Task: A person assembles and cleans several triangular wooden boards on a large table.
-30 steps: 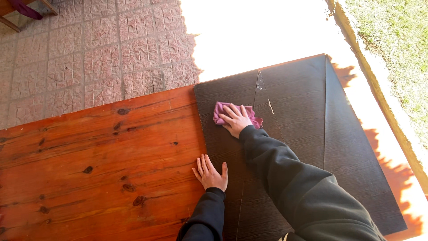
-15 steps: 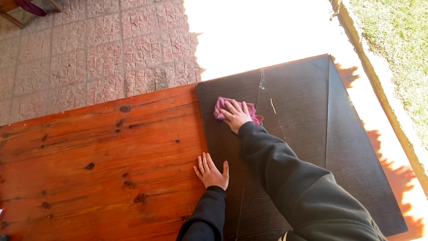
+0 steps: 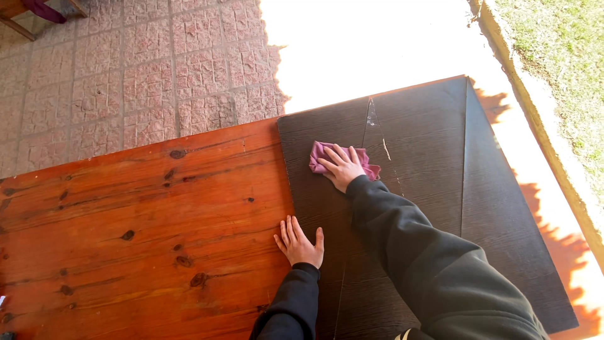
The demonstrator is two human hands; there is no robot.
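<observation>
A dark brown wood-grain panel (image 3: pixel 434 164) lies over the right part of a reddish knotty wooden table (image 3: pixel 145 233). My right hand (image 3: pixel 341 167) presses a small purple cloth (image 3: pixel 319 154) flat against the panel near its left side. My left hand (image 3: pixel 299 242) rests palm down with fingers spread at the panel's left edge, where it meets the table. Both arms wear dark sleeves.
Pinkish paving tiles (image 3: pixel 145 69) cover the ground beyond the table. Bright sunlight falls on the ground at the top middle. A stone kerb (image 3: pixel 541 132) and grass (image 3: pixel 560 50) run along the right. A piece of wooden furniture (image 3: pixel 25 12) shows at the top left.
My right hand with the cloth has shifted slightly on the panel, and the view has moved a little. My left hand stays planted.
</observation>
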